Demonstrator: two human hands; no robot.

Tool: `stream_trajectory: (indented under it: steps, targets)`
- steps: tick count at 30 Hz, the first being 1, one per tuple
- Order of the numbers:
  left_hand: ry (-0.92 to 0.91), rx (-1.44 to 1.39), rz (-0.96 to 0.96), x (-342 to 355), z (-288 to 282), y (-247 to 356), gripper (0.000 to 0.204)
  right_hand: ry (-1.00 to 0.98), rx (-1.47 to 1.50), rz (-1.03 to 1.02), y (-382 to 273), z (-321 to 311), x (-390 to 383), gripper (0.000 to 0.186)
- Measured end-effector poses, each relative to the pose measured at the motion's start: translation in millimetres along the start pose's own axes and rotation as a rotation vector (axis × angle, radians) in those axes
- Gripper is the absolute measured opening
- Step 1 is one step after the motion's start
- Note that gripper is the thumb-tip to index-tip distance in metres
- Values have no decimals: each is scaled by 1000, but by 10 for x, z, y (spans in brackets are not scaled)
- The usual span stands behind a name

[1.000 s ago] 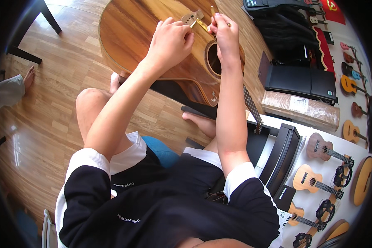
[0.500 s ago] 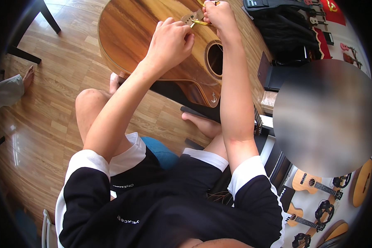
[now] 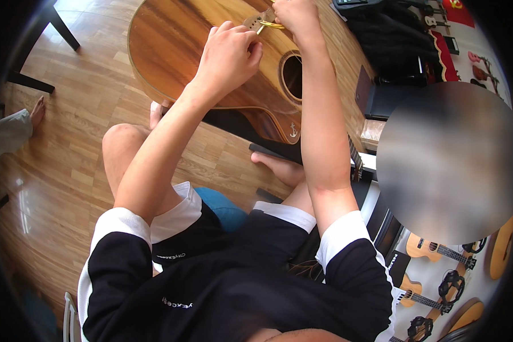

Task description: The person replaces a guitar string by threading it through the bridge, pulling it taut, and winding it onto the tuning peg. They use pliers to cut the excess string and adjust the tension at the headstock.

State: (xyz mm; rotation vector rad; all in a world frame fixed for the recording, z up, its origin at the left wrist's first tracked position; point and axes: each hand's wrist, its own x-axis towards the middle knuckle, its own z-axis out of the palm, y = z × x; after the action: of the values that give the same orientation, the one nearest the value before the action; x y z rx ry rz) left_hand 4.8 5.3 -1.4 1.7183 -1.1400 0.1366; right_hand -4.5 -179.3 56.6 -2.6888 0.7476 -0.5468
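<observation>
Brown wooden guitar (image 3: pixel 188 43), my left hand (image 3: pixel 228 60) curled beside its brown bridge (image 3: pixel 254 21), hold unclear, right hand (image 3: pixel 298 20) gripped thin yellow loops (image 3: pixel 272 25)

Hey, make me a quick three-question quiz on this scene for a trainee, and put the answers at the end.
1. Multiple choice: what is the small pale inlay on the guitar shaped like?
A) a star
B) an anchor
C) a heart

2. True or false: the left hand lies in the person's lap.

3. Fill in the blank: the thin curved strands by the right hand are ____ in colour.

Key:
1. B, an anchor.
2. False; it is over the guitar, near the bridge.
3. Yellow.
</observation>
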Motion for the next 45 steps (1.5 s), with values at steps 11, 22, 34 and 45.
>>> stream_trajectory:
  steps: [11,22,34,45]
  targets:
    - [-6,74,161,170,-27,-109,19,354,259,-58,-372,171,-192,28]
    - [-183,96,73,37,97,-161,22,-85,-82,145,-339,-445,-502,27]
    - [-133,108,-21,88,47,-34,25,623,511,825,652,-1294,-3377,24]
    - [-82,25,21,81,31,-18,18,339,-217,444,1314,-528,-3732,9]
